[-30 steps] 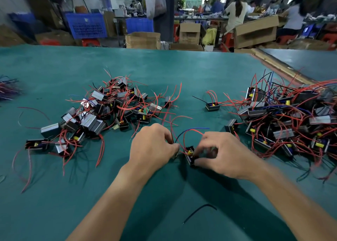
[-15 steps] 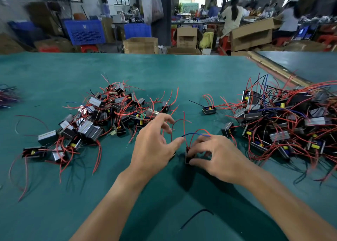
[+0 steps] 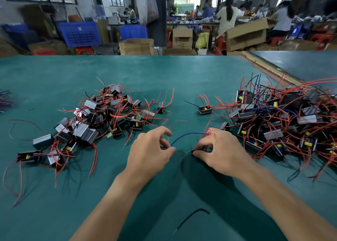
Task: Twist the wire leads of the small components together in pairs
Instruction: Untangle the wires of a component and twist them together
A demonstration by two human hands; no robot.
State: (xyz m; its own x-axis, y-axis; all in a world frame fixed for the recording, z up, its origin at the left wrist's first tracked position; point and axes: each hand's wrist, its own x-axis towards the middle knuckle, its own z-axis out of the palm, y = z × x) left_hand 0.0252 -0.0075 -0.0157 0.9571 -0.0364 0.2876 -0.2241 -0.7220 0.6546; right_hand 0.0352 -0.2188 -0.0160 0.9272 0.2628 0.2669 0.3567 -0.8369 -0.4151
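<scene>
The left pile (image 3: 102, 116) of components lies on the green table (image 3: 164, 73), well apart from the work. The left hand (image 3: 151, 149) closes its thumb and a curled finger narrowly on the free end of the blue lead (image 3: 191, 133), with the other fingers loosely bent above.

We judge this lead to be light, thin and springy. It arcs unsupported between the hands, so we should pinch it near the tip and pull gently, never tugging at its root.

The component (image 3: 193, 151) sits low at the table under the right hand (image 3: 224, 151) and is mostly hidden. It is small and light and would likely skid unless we pin it by its body. The right fingers curl tightly round it. Red leads (image 3: 209, 131) stand up beside the index finger, but we cannot tell whether they are pinched. The right pile (image 3: 284, 120) lies near, past that hand.
</scene>
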